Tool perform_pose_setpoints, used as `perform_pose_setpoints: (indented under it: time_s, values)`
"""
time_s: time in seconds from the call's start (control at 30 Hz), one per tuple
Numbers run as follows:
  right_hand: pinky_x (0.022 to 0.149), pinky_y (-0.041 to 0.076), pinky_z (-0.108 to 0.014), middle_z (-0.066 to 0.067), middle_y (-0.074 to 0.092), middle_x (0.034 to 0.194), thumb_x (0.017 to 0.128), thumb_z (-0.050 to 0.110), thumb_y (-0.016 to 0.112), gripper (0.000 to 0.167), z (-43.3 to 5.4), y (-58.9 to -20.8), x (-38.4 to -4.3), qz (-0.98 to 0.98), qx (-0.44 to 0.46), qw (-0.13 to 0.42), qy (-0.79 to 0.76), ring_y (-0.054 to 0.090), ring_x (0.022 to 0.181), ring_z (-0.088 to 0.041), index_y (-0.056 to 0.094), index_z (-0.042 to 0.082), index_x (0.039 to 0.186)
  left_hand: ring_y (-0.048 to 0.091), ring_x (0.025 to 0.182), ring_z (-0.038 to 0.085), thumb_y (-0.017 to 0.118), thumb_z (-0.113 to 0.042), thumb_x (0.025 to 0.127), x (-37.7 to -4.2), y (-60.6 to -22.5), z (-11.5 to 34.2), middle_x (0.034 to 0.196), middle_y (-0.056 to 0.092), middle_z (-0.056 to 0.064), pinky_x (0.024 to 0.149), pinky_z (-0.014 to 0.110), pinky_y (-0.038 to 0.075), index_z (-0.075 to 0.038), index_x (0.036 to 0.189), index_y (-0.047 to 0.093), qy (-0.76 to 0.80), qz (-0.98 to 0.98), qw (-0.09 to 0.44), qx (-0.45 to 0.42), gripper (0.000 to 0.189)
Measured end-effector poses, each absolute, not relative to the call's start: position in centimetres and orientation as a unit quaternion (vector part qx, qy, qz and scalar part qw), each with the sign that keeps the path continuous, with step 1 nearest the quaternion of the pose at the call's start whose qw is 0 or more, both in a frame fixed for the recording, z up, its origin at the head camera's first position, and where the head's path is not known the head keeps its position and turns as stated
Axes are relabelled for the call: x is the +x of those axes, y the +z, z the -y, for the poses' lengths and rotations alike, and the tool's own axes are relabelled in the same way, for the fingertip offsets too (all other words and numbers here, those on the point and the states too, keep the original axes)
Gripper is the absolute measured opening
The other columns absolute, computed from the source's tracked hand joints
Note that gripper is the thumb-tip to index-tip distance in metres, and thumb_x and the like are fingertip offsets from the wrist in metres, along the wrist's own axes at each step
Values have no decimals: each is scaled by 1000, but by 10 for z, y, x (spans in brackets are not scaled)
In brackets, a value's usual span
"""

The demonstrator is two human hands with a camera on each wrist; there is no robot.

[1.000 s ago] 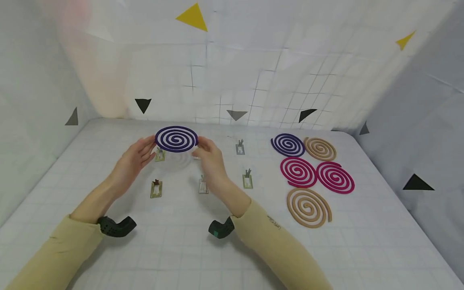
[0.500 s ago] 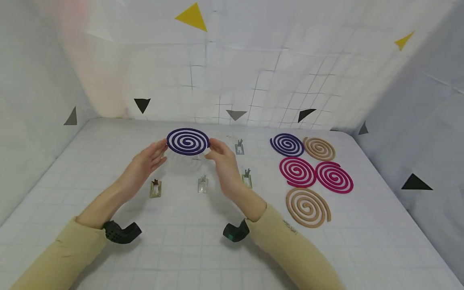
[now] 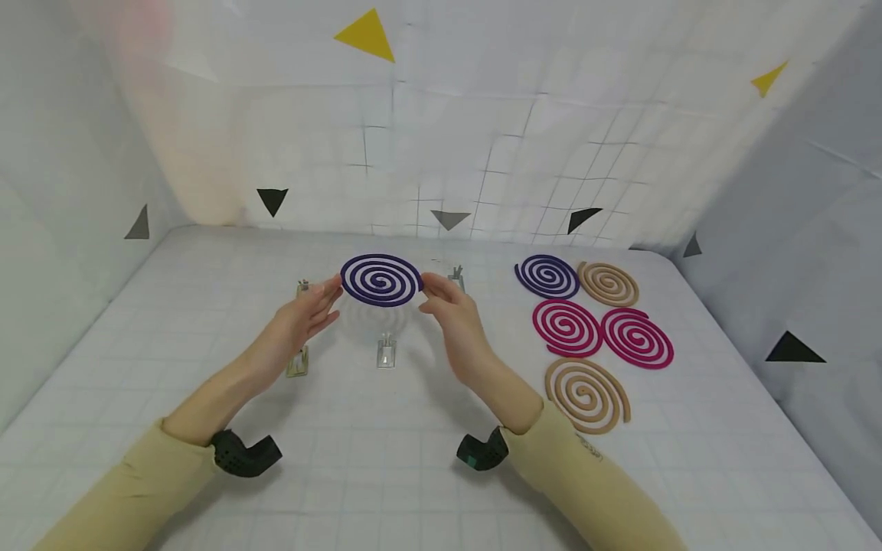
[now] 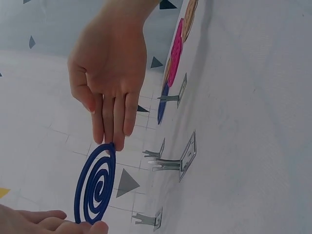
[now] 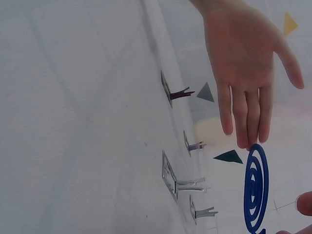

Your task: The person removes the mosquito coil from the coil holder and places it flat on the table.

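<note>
A dark blue mosquito coil (image 3: pixel 380 283) is raised above the white table, spanned between both hands by its edges. My left hand (image 3: pixel 292 329) touches its left edge with straight fingertips; in the right wrist view that palm (image 5: pixel 243 58) faces the camera, thumb spread away. At the opposite edge are the straight fingertips of my right hand (image 3: pixel 460 330), whose thumb stays below the coil. Under the coil's front side stands a small metal coil stand (image 3: pixel 387 353) with upright prongs. Other stands, one brassy (image 3: pixel 298 363) and one grey (image 3: pixel 457 280), are partly hidden by the hands.
On the right lie several flat coils: a dark blue coil (image 3: pixel 547 276), a tan coil (image 3: pixel 609 283), two magenta ones, and a nearer tan coil (image 3: pixel 584 394). White sheeting (image 3: pixel 441 138) with coloured triangles encloses the table (image 3: pixel 386 490) at back and sides.
Both hands have carried the coil rightward and slightly nearer, from above the back left stand toward the middle. The right hand now covers the green stand. The coils on the table have not moved.
</note>
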State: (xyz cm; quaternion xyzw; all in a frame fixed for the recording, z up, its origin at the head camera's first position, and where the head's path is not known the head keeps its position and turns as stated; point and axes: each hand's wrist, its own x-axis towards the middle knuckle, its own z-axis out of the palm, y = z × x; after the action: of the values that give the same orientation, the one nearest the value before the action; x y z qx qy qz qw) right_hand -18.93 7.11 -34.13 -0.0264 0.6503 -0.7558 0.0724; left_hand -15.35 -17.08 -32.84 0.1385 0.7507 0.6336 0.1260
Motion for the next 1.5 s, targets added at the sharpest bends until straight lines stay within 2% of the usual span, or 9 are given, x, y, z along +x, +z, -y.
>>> perform_pose_setpoints:
  time_s: [0.33, 0.5, 0.9, 1.13, 1.5]
  values:
    - [125, 19, -41, -6, 46, 154, 91, 1, 52, 55, -92, -341, -180, -667, -25, 85, -740, 39, 145, -17, 49, 8, 146, 12, 154, 33, 22, -40, 108, -150, -332, 156, 167, 12, 15, 125, 48, 17, 2, 158, 12, 649, -735, 128, 149, 66]
    - [124, 23, -37, -5, 45, 155, 92, 1, 52, 55, -102, -340, -179, -672, -21, 85, -735, 38, 145, -16, 47, 8, 146, 12, 154, 33, 23, -39, 108, -152, -336, 148, 167, 12, 15, 125, 49, 16, 2, 159, 12, 648, -733, 134, 159, 66]
    - [125, 21, -38, -7, 42, 157, 93, -1, 49, 57, -121, -339, -177, -682, -30, 81, -727, 35, 147, -18, 43, 5, 149, 12, 155, 30, 22, -41, 108, -155, -335, 132, 168, 12, 14, 125, 48, 17, 1, 159, 11, 643, -733, 141, 169, 67]
    - [126, 16, -38, -4, 42, 157, 96, 2, 50, 56, -134, -340, -174, -685, -15, 86, -724, 35, 147, -15, 42, 8, 151, 12, 155, 28, 22, -41, 108, -156, -335, 121, 168, 11, 14, 126, 45, 15, 1, 159, 12, 643, -730, 153, 175, 67]
    - [126, 16, -38, -11, 38, 159, 96, 0, 47, 55, -156, -342, -172, -681, -26, 73, -728, 32, 149, -20, 39, 1, 151, 14, 155, 23, 23, -48, 107, -161, -339, 102, 168, 12, 6, 126, 44, 15, -5, 160, 13, 629, -737, 170, 181, 69]
